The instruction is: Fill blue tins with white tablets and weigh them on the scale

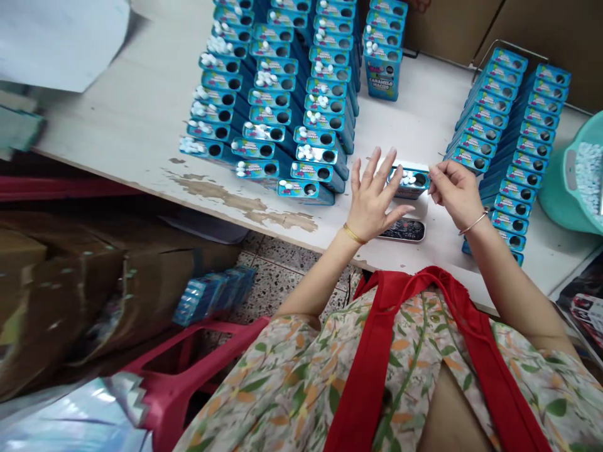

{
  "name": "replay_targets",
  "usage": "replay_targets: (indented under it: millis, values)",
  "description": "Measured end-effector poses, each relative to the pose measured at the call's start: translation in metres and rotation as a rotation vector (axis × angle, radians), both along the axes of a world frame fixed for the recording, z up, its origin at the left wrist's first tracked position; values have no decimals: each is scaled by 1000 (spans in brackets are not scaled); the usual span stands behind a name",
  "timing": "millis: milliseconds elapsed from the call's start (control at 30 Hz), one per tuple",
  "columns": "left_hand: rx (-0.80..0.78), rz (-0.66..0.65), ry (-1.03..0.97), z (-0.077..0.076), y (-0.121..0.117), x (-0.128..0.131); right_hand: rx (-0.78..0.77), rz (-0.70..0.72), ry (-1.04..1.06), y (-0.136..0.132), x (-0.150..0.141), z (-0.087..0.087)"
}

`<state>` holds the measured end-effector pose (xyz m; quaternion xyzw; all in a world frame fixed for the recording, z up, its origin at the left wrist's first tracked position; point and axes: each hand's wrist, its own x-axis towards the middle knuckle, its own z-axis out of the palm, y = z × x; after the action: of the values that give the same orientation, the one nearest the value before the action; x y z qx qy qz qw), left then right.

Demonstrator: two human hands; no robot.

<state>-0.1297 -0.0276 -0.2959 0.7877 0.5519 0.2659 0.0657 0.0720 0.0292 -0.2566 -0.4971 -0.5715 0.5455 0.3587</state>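
A blue candy tin (409, 182) stands on a small scale with a dark display (404, 230). Its top has a dark round hole, with several white candies lying beside the hole. My left hand (370, 199) is open at the tin's left end, fingers spread, with the forefinger near the candies. At the tin's right end is my right hand (456, 189), its thumb and fingers pinched together. What lies between those fingertips, if anything, is too small to make out.
Rows of blue tins (268, 135), many topped with white candies, stand to the left. More tin rows (513, 176) stand to the right, beside a green bucket (565, 182) of candies. Lower left are a red plastic stool (207, 358) and cardboard boxes (94, 282).
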Motion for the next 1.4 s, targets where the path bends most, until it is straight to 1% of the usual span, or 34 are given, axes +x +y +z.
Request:
replay_targets:
  millis: [167,267,367,467,533,633,700,767,833,867,933,967,1033,1100,1167,1233,1267,1333,1400]
  values:
    - [-23,-68,45,10,11,19,-66,-9,80,0,-1,2]
    - [-23,-68,54,15,16,17,-54,-42,85,-5,4,9]
    - [-40,-87,75,18,20,6,-48,-73,93,-20,18,21]
    - [-62,-172,105,26,25,7,-132,-18,104,-47,36,35]
    - [-39,-244,99,34,31,21,-225,54,93,-66,48,40]
    - [5,-348,73,42,44,57,-322,103,64,-90,62,41]
    - [11,-395,82,39,55,83,-340,82,51,-102,70,39]
    - [-2,-412,119,30,64,103,-344,50,49,-110,77,36]
    - [-26,-406,164,18,71,113,-350,34,50,-114,83,34]
    - [-37,-399,179,13,74,114,-355,32,50,-116,86,33]
    - [-44,-393,178,6,83,108,-363,40,46,-116,90,30]
    - [-38,-382,161,4,92,101,-368,47,46,-116,90,28]
    - [-12,-295,102,2,121,80,-373,65,48,-113,89,25]
    - [21,-113,33,-1,164,51,-350,86,55,-109,85,23]
    - [52,64,-15,-7,213,19,-302,106,59,-106,80,22]
    - [99,160,-56,-17,255,-8,-265,120,59,-104,76,23]
    - [93,183,-66,-21,272,-17,-258,122,56,-104,75,24]
    - [39,187,-67,-26,291,-27,-267,116,50,-104,74,25]
    - [-65,155,-30,-22,294,-29,-280,102,46,-105,75,25]
